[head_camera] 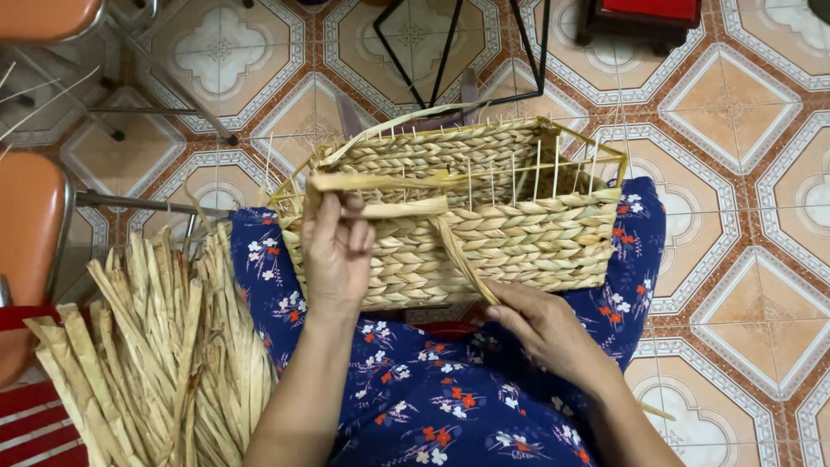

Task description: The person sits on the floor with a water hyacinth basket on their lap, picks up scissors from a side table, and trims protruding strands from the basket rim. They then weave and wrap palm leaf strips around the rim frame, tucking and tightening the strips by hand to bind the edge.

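Note:
A rectangular woven straw basket (519,238) rests on my lap, its rim still showing thin upright spokes. My left hand (335,251) lies over the basket's left front corner, fingers curled around a flat pale straw strand (398,207) that runs along the top edge. My right hand (540,324) is at the lower front of the basket, pinching the trailing end of a straw strand (462,259) that hangs down diagonally from the rim. My lap is covered by blue floral cloth (441,398).
A bundle of dried straw strips (156,355) lies to my left by my knee. Orange chairs (30,242) with metal legs stand at the left. A black metal frame (450,52) and a dark stool with a red top (644,17) sit on the patterned tile floor beyond.

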